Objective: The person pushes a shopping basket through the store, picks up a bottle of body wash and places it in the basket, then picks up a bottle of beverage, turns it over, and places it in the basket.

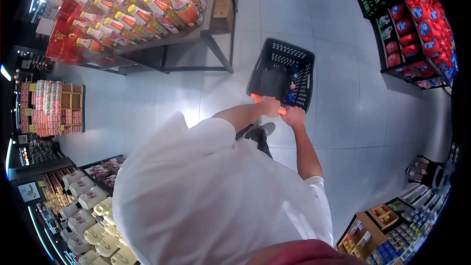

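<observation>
In front of me on the floor stands a black shopping basket (267,71) with perforated sides and an orange handle (282,111). My left hand (268,106) is wrapped round the left part of that handle. Close beside it, my right hand (295,116) grips the right end. A few small items, one blue (291,97) and one pinkish (293,86), lie at the basket's right side; their kind is too small to tell. The handle's middle shows between my hands.
A display table (208,29) of yellow-capped bottles (142,17) stands ahead left. Red packages fill a rack (424,29) ahead right. Large white jugs (93,198) are stacked behind left, and cartons (360,238) behind right. Another person's legs (418,171) show at far right. Grey floor tiles (338,98) surround the basket.
</observation>
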Motion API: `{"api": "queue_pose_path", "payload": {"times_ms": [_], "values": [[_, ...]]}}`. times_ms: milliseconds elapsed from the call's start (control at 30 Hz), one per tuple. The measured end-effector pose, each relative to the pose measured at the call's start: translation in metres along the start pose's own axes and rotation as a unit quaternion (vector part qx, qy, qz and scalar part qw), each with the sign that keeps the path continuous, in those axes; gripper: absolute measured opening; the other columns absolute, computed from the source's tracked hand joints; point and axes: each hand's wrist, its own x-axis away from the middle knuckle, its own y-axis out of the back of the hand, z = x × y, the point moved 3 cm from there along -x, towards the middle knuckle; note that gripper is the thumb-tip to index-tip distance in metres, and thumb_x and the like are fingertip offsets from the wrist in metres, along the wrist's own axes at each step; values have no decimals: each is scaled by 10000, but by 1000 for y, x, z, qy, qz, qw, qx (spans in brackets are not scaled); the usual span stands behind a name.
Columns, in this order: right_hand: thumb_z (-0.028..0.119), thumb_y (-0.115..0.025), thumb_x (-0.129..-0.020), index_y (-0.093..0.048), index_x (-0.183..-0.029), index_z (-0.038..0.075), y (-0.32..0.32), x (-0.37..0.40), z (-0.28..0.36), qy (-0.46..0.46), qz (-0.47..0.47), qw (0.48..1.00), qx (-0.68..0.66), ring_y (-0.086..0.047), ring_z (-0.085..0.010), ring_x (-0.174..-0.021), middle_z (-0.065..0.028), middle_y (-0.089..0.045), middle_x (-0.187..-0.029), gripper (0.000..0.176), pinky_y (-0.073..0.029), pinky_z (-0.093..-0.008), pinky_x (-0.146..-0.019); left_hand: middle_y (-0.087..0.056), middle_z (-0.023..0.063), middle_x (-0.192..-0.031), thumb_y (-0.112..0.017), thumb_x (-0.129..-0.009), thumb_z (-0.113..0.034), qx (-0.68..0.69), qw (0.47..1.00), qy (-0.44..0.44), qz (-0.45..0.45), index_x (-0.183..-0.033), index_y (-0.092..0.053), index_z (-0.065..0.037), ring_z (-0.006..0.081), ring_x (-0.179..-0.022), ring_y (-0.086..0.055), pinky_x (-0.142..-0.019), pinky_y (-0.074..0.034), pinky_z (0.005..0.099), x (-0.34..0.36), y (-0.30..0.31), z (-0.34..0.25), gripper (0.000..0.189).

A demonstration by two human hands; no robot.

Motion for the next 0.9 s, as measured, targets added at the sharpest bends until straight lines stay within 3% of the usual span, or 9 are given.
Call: {"api": "queue_pose_path", "payload": {"times_ms": [33,367,500,667,767,900], "values": [[451,-644,-758,-718,-862,150,9,-9,-5,8,-1,1000,-3,-678,-319,-756,-119,-698,-800,327,-537,-440,-684,-691,193,-966,-636,-753,-327,0,999,-7,-43,-970,-707,-54,345,-953,-668,-821,-543,450,-11,3,3,355],[371,-648,-754,-722,-845,134,60,-85,-37,63,24,998,22,-686,-314,-762,-124,-700,-807,264,-543,-432,-685,-699,173,-958,-627,-735,-262,36,996,25,-76,-937,-726,-58,320,-928,-677,-826,-535,424,-56,63,2,303],[362,-644,-760,-717,-844,132,75,-125,-43,80,43,995,42,-686,-307,-766,-107,-702,-812,256,-544,-430,-692,-701,170,-933,-612,-731,-243,41,993,17,-107,-912,-725,-57,315,-908,-681,-811,-539,424,-75,93,20,283],[358,-649,-762,-712,-841,127,103,-168,-48,71,60,994,57,-684,-316,-779,-109,-701,-818,252,-545,-436,-712,-695,169,-946,-636,-720,-232,87,993,27,-73,-915,-723,-67,314,-910,-678,-795,-541,415,-110,121,39,270],[389,-643,-784,-712,-903,137,111,-196,-53,69,93,992,50,-670,-355,-782,-147,-701,-829,287,-539,-460,-712,-696,166,-942,-633,-727,-235,88,989,3,-119,-922,-725,-68,307,-910,-679,-806,-542,411,-120,143,51,272],[369,-669,-768,-710,-880,124,123,-231,-60,96,68,991,71,-665,-361,-775,-157,-693,-817,272,-535,-471,-709,-701,154,-938,-630,-740,-240,130,984,-9,-117,-919,-727,-62,297,-906,-683,-802,-540,410,-139,170,67,271]]}}
